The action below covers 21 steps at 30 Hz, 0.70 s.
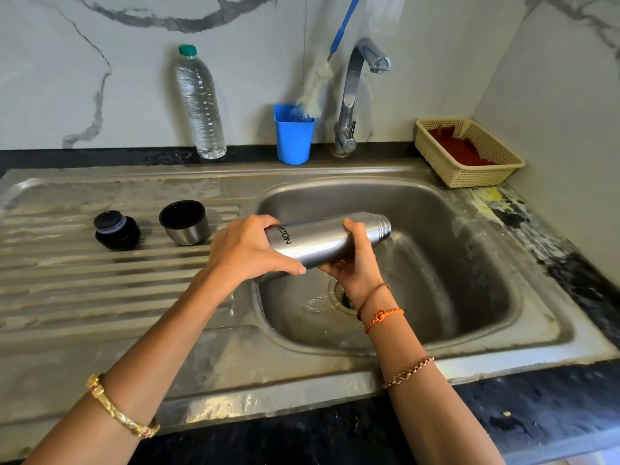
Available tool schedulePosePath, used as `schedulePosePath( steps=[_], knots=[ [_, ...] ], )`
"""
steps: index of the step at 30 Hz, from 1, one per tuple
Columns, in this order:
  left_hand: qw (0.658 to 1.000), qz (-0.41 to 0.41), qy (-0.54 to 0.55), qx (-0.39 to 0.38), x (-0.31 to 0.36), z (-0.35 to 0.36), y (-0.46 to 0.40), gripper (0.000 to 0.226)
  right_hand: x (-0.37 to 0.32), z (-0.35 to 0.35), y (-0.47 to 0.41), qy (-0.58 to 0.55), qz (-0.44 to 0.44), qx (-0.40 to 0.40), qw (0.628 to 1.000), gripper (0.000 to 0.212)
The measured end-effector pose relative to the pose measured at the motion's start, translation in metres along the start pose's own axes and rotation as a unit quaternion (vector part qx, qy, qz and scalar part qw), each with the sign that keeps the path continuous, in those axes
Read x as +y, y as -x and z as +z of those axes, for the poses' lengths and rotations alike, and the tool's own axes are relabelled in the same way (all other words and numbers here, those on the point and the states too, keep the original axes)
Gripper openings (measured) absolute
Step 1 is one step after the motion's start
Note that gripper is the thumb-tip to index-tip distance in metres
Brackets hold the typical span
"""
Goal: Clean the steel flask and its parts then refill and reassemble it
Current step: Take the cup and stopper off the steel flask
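Note:
The steel flask (322, 238) lies nearly on its side above the sink basin (469, 263), its open threaded mouth pointing right. My left hand (248, 248) grips the flask's base end from above. My right hand (355, 263) holds its body from below, fingers wrapped over the top. On the ribbed draining board (100, 290) to the left stand the flask's steel cup lid (184, 222), open side up, and the black stopper (115, 229).
Against the back wall stand a clear plastic water bottle (199, 105) with a green cap, a blue cup (293, 134) holding a bottle brush (322, 78), and the tap (352, 99). A beige basket (469, 152) with a red cloth sits at the back right.

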<state>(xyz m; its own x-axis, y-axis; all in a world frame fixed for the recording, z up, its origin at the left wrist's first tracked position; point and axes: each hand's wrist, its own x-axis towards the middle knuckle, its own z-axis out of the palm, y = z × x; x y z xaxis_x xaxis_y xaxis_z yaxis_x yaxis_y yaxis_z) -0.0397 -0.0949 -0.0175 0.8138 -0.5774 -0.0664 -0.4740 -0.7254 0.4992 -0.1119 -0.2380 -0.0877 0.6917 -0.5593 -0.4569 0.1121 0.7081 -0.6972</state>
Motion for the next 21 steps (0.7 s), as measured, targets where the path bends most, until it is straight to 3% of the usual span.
schedulePosePath(
  steps=[3,7,17,21],
  knots=[
    [0.999,0.01,-0.038,-0.007,0.009,-0.005,-0.001,0.074,0.0,-0.001,0.0,-0.025,0.019,-0.008,0.999,0.049],
    [0.995,0.037,-0.096,-0.014,0.027,-0.011,-0.004,0.078,-0.002,-0.002,0.003,-0.044,0.039,-0.038,0.998,0.028],
    [0.979,0.082,-0.182,-0.041,0.067,-0.014,-0.019,0.064,-0.009,-0.006,0.003,-0.076,0.047,0.009,0.996,0.03],
    [0.972,0.097,-0.21,-0.048,0.077,-0.013,-0.022,0.07,-0.008,-0.006,0.004,-0.09,0.06,0.032,0.994,0.033]
  ],
)
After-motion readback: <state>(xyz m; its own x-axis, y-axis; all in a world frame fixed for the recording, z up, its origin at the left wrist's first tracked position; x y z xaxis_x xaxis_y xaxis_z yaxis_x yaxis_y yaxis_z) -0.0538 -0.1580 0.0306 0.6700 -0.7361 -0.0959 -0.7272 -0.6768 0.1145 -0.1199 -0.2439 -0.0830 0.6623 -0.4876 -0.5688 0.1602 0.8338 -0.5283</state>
